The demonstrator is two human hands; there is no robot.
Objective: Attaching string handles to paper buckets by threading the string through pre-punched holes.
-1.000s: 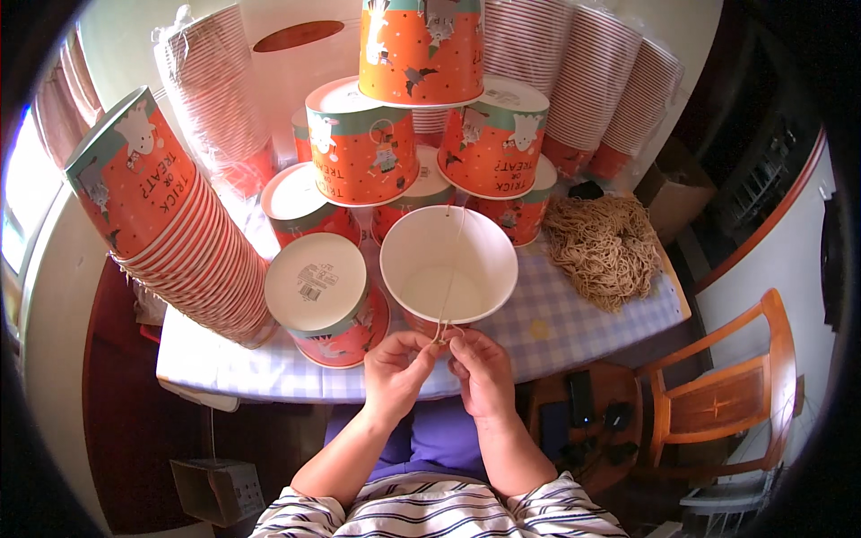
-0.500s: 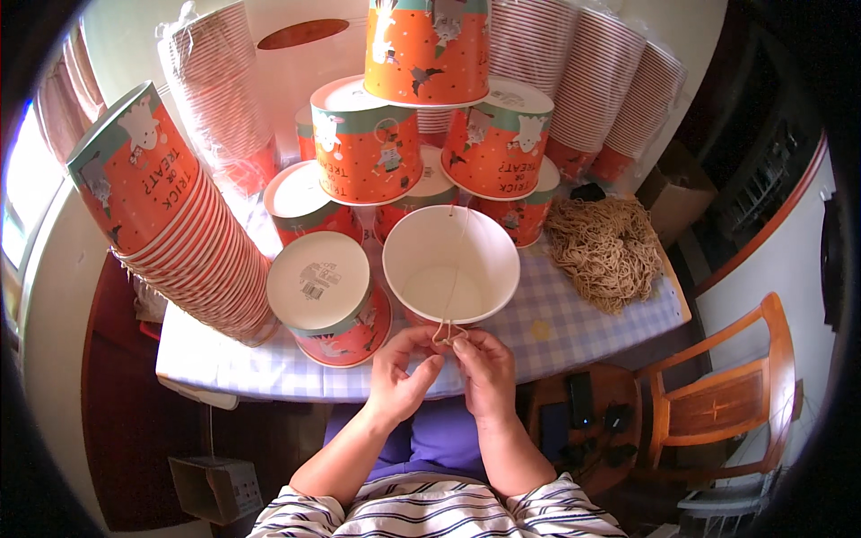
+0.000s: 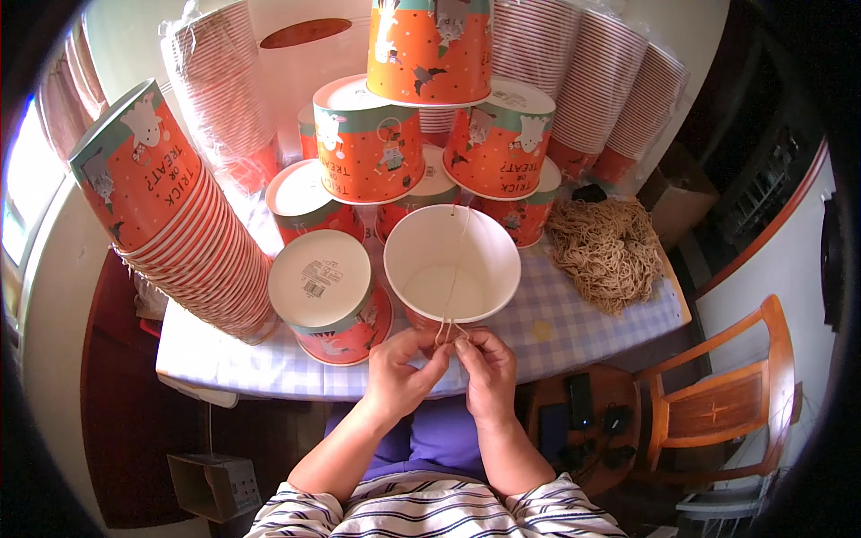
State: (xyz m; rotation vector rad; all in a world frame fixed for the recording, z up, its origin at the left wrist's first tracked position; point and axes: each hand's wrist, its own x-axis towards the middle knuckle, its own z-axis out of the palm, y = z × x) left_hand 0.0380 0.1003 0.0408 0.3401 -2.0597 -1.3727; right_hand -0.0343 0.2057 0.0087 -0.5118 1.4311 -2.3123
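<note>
An orange paper bucket (image 3: 452,262) with a white inside stands upright at the table's near side, its mouth toward me. A thin tan string (image 3: 461,255) runs from a hole in its far rim across the mouth to the near rim, where it forms a small loop. My left hand (image 3: 405,369) pinches the string between thumb and fingers just below the near rim. Beside it, my right hand (image 3: 487,366) pinches the string's other part, thumb and forefinger together. Left of my hands an upside-down bucket (image 3: 321,279) rests on the table.
Upside-down buckets (image 3: 372,152) are piled behind in a pyramid. A tall leaning stack of nested buckets (image 3: 197,242) rises at left. At right lies a heap of tan strings (image 3: 605,251) on the checked tablecloth (image 3: 574,345). Wrapped bucket stacks (image 3: 599,81) stand behind, a wooden chair (image 3: 722,403) at lower right.
My left thumb has moved in toward the fingers and now presses on the string. The string loop at the near rim has changed shape between my fingertips. The bucket has hardly moved.
</note>
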